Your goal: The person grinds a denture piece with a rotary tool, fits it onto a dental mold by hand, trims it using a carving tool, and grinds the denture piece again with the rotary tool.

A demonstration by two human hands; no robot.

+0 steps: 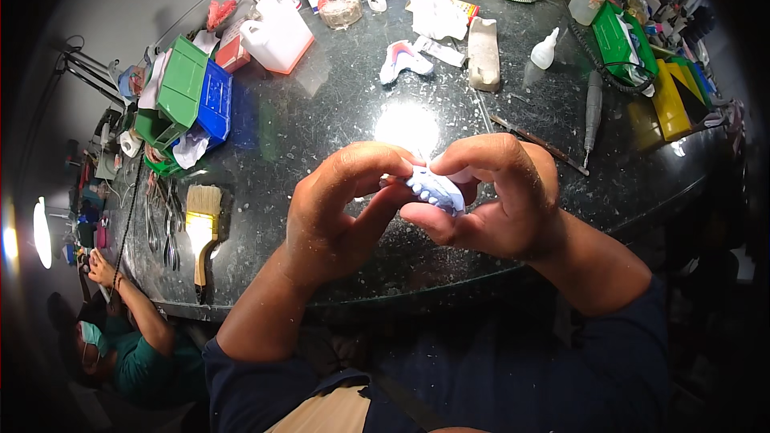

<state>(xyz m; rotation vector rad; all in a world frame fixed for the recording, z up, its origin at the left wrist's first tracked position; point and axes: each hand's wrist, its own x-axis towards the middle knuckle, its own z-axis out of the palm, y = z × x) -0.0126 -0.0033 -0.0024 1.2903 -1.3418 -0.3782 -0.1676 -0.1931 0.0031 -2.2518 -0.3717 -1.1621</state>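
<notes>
A pale blue dental cast (438,191) with a row of teeth along its edge is held up over the near part of the dark bench. My left hand (341,200) pinches its left end between thumb and fingers. Closed around its other side is my right hand (505,200), with the thumb below and the index finger on top. The fingers hide part of the cast. Farther back on the bench lies a second cast (407,64), horseshoe-shaped, pale blue with pink on it.
A flat brush (202,228) and metal hand tools (164,224) lie left, by green and blue bins (183,84). To the right are a thin instrument (545,146), a rotary handpiece (593,116) and a small squeeze bottle (545,50). A co-worker (144,345) sits at lower left.
</notes>
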